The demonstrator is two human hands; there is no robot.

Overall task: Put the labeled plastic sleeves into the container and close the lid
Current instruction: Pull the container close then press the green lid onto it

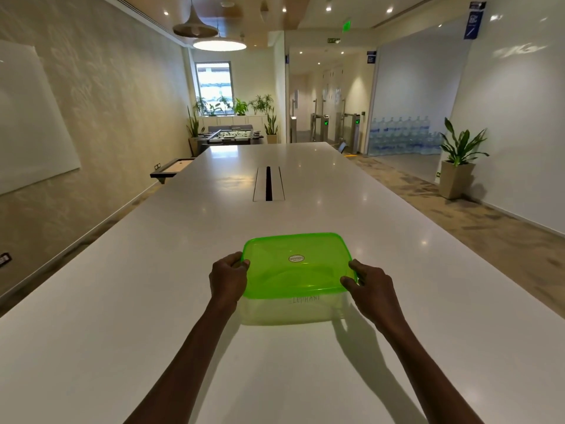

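Two hands are engaging the green lid (295, 266), one at each short edge. I am curling my left hand (228, 278) around the lid's left edge, fingers over the rim, and I am pinching the right edge with my right hand (371, 286), thumb on top and fingers wrapping underneath. Both grips are closing on the lid rim only; neither is carrying anything else.

The lid is sitting on the clear container (293, 310), which is resting on the white table (153, 301) at the near end, directly in front of me. The lid is appearing level and aligned with the container on all visible sides.

Lettering is showing faintly through the container's near wall, so I am judging that the labeled plastic sleeves are already inside, although I cannot make them out clearly. No sleeves are lying on the table. I am judging the task as nearly complete: pressing the rim down until it seats fully is the remaining step.
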